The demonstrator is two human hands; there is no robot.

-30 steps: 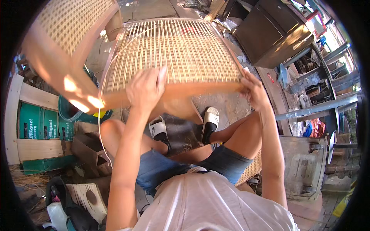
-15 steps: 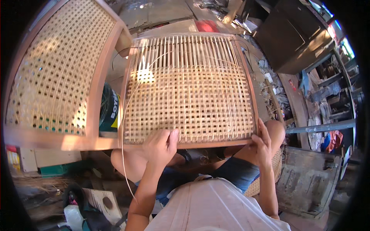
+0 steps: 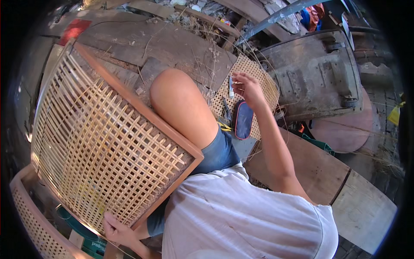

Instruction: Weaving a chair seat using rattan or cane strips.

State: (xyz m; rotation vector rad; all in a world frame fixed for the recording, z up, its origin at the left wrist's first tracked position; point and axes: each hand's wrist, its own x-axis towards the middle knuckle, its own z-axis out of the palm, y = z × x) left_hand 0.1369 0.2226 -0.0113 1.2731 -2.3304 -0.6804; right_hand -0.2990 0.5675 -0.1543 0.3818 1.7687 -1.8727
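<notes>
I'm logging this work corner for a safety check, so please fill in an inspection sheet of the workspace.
Surface: worn grey-brown wooden boards.
Job's things: tan woven-cane panel in a brown wooden frame, partly strung one way only; slim pale tube.
Clutter: dark-blue oblong pouch with red trim, on a tan cane sheet.
Hands: left hand at the panel's edge, grip unclear; right hand open beside the tube, contact unclear.
Cables: thin dark line on the boards, cord or strand unclear.
Surroundings: worn grey rectangular slab.

The right arm (image 3: pixel 279 149) is extended forward and rightward, the right hand (image 3: pixel 250 90) held with fingers parted; the left hand (image 3: pixel 116 229) is positioned low at left.
</notes>
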